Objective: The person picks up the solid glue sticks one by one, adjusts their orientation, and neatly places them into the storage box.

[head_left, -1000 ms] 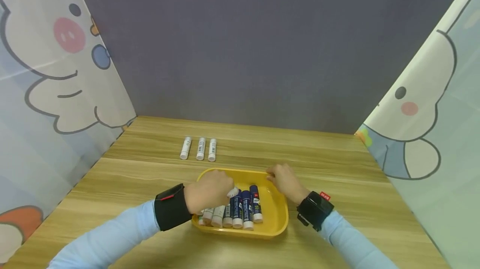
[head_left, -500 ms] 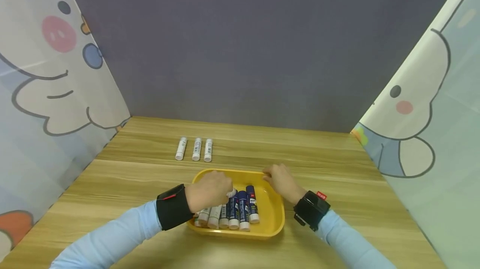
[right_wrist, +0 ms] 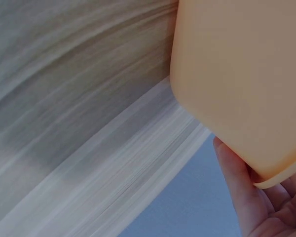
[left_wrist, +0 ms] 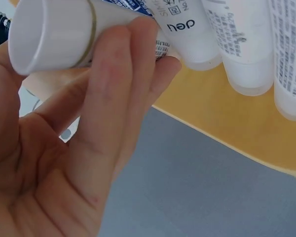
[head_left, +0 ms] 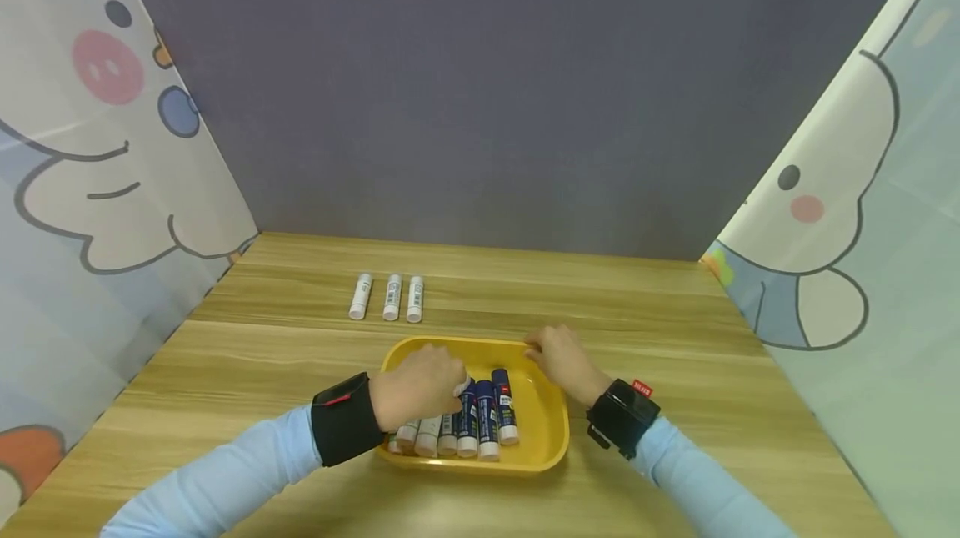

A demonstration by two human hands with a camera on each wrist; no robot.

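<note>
Wooden table, left hand gripping "deli" glue stick

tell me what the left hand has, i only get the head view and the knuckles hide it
Observer: In the left wrist view the left hand pinches a white glue stick between thumb and fingers.
Operator: is it clear of the others
Observer: It sits raised next to the other white sticks, which lie in the yellow tray.
Operator: and the right hand, just resting?
Observer: The right wrist view shows the right hand with its fingers curled around the tray's rim, gripping it at the far corner.
</note>
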